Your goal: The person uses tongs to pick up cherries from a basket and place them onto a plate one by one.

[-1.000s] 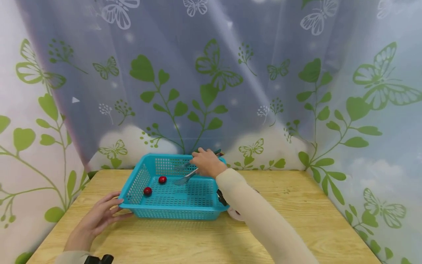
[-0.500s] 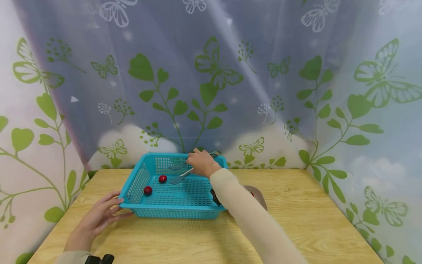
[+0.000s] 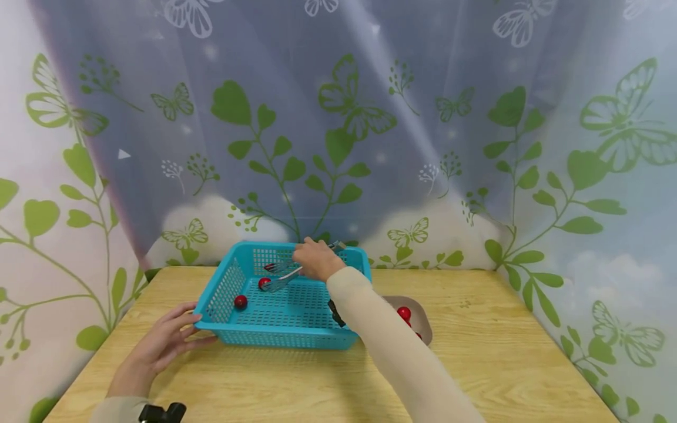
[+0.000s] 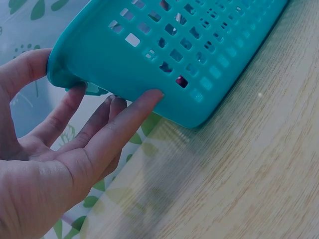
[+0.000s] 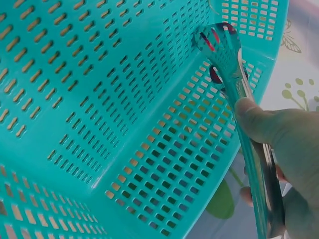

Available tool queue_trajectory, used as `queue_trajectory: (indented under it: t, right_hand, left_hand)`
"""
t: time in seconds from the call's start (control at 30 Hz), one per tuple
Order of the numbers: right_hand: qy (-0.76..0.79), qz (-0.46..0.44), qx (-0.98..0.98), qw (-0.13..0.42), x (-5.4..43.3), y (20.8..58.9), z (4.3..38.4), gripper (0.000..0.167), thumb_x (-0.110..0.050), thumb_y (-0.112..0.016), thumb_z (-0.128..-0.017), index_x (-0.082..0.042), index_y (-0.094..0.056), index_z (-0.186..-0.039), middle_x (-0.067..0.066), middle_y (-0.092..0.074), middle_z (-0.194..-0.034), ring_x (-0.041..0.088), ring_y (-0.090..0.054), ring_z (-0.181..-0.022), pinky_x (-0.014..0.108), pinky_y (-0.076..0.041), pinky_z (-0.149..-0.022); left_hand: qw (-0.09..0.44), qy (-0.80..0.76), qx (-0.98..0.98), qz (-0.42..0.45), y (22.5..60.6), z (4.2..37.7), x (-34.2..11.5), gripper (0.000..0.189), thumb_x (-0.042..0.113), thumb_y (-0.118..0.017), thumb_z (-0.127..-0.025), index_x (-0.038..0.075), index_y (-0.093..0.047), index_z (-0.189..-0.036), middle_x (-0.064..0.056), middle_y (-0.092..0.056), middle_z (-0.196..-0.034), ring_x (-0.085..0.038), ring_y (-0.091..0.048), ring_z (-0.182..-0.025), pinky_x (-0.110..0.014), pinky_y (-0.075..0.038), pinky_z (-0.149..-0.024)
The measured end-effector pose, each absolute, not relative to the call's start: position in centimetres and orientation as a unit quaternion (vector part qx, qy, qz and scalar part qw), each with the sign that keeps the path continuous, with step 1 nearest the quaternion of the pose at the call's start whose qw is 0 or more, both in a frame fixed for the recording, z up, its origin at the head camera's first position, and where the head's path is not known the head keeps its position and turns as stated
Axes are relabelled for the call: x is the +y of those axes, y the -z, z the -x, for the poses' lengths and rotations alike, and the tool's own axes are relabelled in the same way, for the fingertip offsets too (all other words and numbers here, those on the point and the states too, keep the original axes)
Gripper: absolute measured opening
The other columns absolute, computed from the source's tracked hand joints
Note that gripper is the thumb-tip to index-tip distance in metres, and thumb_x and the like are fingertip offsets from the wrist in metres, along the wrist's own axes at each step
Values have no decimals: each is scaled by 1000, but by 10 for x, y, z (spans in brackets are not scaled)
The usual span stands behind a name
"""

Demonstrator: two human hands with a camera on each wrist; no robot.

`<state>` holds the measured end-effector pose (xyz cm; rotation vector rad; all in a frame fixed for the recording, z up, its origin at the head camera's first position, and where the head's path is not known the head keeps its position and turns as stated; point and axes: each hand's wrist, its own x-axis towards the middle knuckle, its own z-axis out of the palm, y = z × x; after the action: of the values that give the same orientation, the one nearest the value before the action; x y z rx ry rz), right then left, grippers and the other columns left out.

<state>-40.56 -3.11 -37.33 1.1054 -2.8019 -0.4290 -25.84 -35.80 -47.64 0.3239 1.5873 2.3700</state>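
Note:
My left hand holds the near left corner of a blue plastic basket, fingers at the rim and thumb against the wall, as the left wrist view shows. My right hand grips metal serving tongs inside the basket. Their slotted heads are spread at a small, glossy red ball, which looks like a fruit. Through the slots in the right wrist view, red shows behind the upper head. A second red ball lies on the basket floor nearer the left wall.
A brownish plate with several red balls stands right of the basket, partly hidden by my right sleeve. All this is on a wooden table. A curtain printed with leaves and butterflies hangs behind.
My right hand and the tongs have moved left, bringing the heads to the farther red ball. More of the plate shows beside my sleeve. My left hand has stayed at the corner.

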Motion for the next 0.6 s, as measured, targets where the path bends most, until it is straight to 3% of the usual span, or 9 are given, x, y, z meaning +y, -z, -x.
queue_trajectory:
  t: [0.37, 0.6]
  right_hand:
    - [158, -362, -918, 49, -45, 376, 407, 21, -32, -72, -97, -26, -74, -117, -7, -68, -130, 21, -57, -126, 44, -58, -106]
    - [143, -359, -921, 43, -46, 382, 408, 18, -29, -71, -98, -22, -75, -114, -5, -71, -121, 19, -61, -115, 38, -63, -96]
  left_hand:
    - [135, -817, 548, -117, 474, 259, -360, 37, 5, -40, -110, 23, -70, -124, 5, -69, -125, -16, -70, -116, -53, -62, -104]
    - [140, -818, 548, -107, 474, 258, -357, 37, 6, -41, -110, 25, -70, -122, 7, -69, -124, -15, -69, -116, -50, -62, -104]
